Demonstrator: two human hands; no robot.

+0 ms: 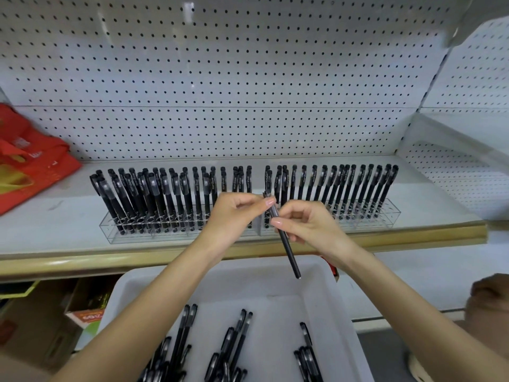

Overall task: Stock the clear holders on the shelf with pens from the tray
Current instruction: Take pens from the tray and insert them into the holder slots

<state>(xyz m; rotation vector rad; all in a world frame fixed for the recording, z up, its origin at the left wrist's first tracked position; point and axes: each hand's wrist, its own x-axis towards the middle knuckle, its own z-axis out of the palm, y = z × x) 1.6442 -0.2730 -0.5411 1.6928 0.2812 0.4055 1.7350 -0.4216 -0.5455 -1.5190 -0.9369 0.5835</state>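
Note:
Both hands hold one black pen (289,249) above the white tray (129,293). My left hand (234,216) pinches its capped top end, and my right hand (308,221) pinches the barrel just below; the tip points down toward the tray. Two clear holders stand side by side on the shelf: the left holder (132,235) and the right holder (385,216), both packed with several upright black pens. Between the rows, right behind my hands, is a gap in the pens. Several loose black pens (234,346) lie in the tray.
A white pegboard (248,78) backs the shelf. A red bag (30,166) lies at the shelf's left end. The shelf has a tan front edge (413,230). Cardboard boxes (82,315) sit below on the left. Another person's hand (490,293) shows at the right edge.

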